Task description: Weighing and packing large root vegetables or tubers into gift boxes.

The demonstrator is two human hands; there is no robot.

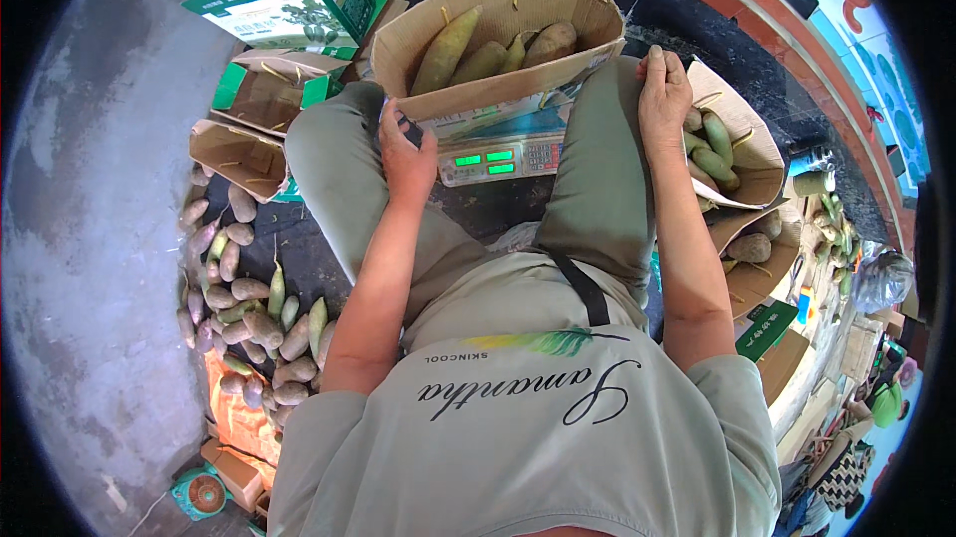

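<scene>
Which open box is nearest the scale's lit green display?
The wide cardboard box between the knees, just beyond the display; the other open boxes stand off to left and right.

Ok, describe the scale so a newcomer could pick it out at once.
Find the large open cardboard box holding long tubers. Just below it in the picture, right of the left hand, is the pale scale. Its three glowing green displays set it apart from everything around it.

Mottled grey floor (pixel 110 189), pale-blue wall (pixel 878 47)

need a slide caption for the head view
Box of tubers on a lit scale, left hand holding a dark object.
</scene>
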